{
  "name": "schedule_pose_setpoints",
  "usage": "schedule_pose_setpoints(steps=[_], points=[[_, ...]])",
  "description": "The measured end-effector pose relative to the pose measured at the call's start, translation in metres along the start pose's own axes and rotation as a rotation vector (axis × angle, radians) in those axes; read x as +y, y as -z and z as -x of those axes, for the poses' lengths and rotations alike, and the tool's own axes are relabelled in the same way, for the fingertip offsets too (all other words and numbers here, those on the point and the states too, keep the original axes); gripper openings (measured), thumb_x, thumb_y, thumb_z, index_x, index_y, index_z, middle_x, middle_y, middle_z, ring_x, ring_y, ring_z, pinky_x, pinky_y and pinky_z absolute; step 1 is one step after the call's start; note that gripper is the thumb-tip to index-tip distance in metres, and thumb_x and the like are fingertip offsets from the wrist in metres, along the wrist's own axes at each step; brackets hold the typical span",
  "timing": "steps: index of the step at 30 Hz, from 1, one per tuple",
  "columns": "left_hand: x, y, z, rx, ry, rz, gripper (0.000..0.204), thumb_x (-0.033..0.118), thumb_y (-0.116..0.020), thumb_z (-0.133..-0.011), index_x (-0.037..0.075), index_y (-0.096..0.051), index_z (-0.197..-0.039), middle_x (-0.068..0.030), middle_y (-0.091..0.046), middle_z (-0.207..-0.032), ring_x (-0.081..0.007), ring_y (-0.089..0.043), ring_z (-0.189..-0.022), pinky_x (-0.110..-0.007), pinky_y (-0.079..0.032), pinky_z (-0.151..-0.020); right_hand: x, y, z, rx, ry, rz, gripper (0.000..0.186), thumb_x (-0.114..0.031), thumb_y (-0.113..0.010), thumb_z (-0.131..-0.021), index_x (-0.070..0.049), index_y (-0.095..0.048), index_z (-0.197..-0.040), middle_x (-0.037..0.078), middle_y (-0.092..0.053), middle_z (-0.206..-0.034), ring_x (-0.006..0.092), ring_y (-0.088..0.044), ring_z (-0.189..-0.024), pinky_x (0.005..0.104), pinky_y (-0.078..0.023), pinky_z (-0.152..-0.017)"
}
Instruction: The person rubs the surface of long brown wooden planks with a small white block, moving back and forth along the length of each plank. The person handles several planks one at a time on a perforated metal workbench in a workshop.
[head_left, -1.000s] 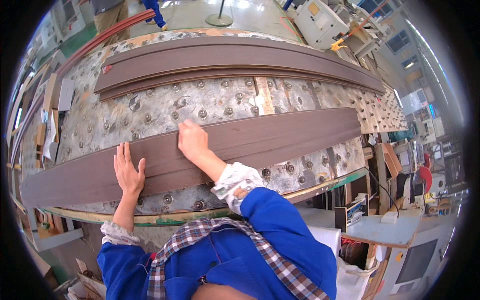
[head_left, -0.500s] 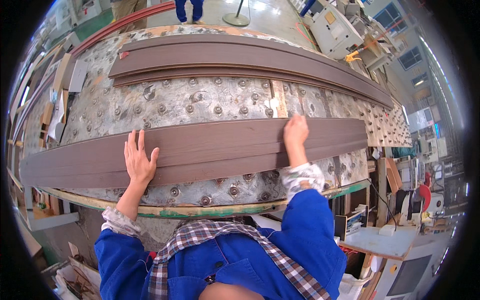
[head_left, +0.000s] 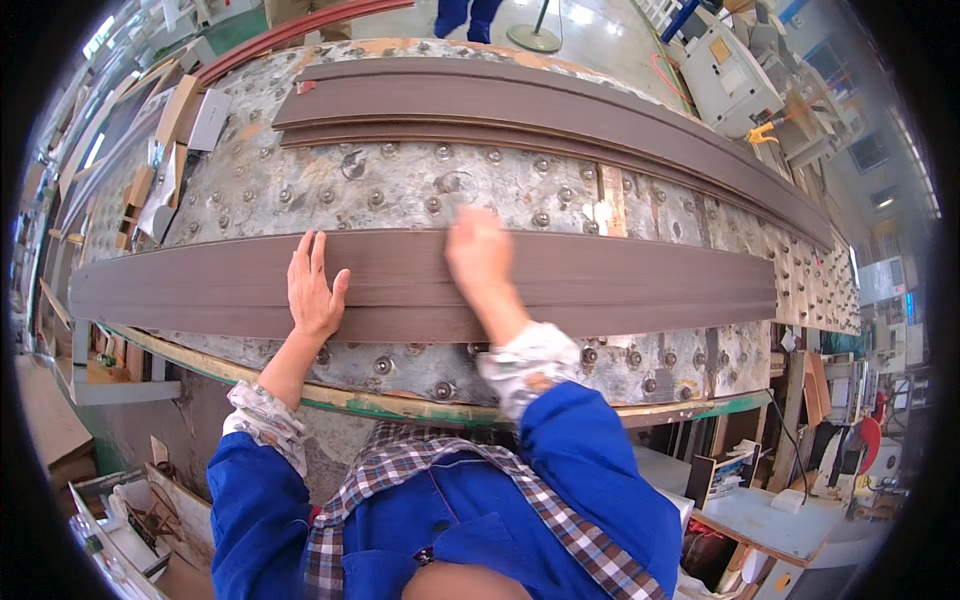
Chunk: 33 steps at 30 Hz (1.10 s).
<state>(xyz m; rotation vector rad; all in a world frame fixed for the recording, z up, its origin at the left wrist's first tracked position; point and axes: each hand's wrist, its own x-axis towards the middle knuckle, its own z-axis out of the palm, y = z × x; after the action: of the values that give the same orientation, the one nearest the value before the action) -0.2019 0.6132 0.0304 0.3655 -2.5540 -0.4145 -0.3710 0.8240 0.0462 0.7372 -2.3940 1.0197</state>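
Note:
A long dark-brown board (head_left: 620,285) with a lengthwise groove lies across the metal table in front of me. My left hand (head_left: 315,290) rests flat on its left part, with fingers stretched toward the far edge. At the far edge near the board's middle is my right hand (head_left: 483,255), blurred by motion, its fingers curled closed. A faint grey patch shows at those fingertips, but what they hold, if anything, is hidden. Farther back lies a stack of similar brown boards (head_left: 520,105), with a small red mark at its left end.
The table (head_left: 400,205) has a worn metal top studded with ball rollers and a green-edged front. Offcuts (head_left: 180,110) stand at the far left beside a long red bar (head_left: 300,30). A grey machine cabinet (head_left: 728,75) stands beyond, and a small side table (head_left: 765,525) at right.
My right hand has moved left along the board's far edge, from its right part to near the middle. My left hand stays flat on the board. The whole view has shifted.

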Motion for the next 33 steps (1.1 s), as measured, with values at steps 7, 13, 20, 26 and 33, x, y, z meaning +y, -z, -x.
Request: schedule_pose_setpoints(steps=[7,13,20,26,33], points=[[-0.166,0.077,-0.004,-0.099,0.019,-0.283,0.059,0.032,-0.058,-0.092,0.005,-0.041,-0.141,-0.0191,-0.041,-0.144,-0.0382,-0.036,-0.134,-0.047,-0.025,-0.113,0.157,0.123,-0.022,-0.134,-0.386,0.731,0.017,-0.015,-0.057,-0.087,-0.011,-0.069,-0.099,0.013,-0.063,-0.095,0.0362,-0.064,-0.088,0.0479,-0.052,-0.074],[-0.211,0.099,-0.006,-0.185,0.012,-0.159,0.065,0.042,-0.050,-0.096,0.002,-0.035,-0.145,-0.0181,-0.042,-0.145,-0.0331,-0.033,-0.139,-0.045,-0.021,-0.116,0.031,0.018,0.000,-0.207,-0.247,0.545,0.019,-0.012,-0.051,-0.083,-0.008,-0.069,-0.090,0.015,-0.066,-0.092,0.0359,-0.064,-0.084,0.0468,-0.052,-0.074],[-0.213,0.098,-0.008,-0.182,0.000,-0.167,0.069,0.048,-0.044,-0.097,0.001,-0.033,-0.145,-0.0183,-0.041,-0.145,-0.0328,-0.032,-0.140,-0.044,-0.019,-0.117,-0.188,-0.168,0.031,-0.098,-0.094,0.115,0.009,-0.010,-0.055,-0.083,-0.007,-0.062,-0.088,0.012,-0.060,-0.087,0.0331,-0.061,-0.082,0.0442,-0.051,-0.067],[-0.220,0.102,-0.006,-0.178,0.000,-0.127,0.066,0.047,-0.044,-0.098,0.001,-0.034,-0.145,-0.0173,-0.042,-0.145,-0.0322,-0.032,-0.140,-0.044,-0.019,-0.117,-0.135,-0.111,0.026,0.039,-0.066,0.148,0.014,-0.017,-0.053,-0.088,-0.010,-0.065,-0.092,0.012,-0.060,-0.087,0.0329,-0.060,-0.083,0.0458,-0.050,-0.072],[-0.216,0.104,-0.006,-0.203,-0.004,-0.156,0.064,0.043,-0.047,-0.097,0.002,-0.034,-0.145,-0.0174,-0.041,-0.144,-0.0334,-0.031,-0.140,-0.046,-0.020,-0.116,0.023,0.024,0.009,0.170,-0.332,0.562,0.013,-0.013,-0.055,-0.089,-0.008,-0.066,-0.094,0.013,-0.061,-0.093,0.0353,-0.060,-0.085,0.0467,-0.050,-0.072]])
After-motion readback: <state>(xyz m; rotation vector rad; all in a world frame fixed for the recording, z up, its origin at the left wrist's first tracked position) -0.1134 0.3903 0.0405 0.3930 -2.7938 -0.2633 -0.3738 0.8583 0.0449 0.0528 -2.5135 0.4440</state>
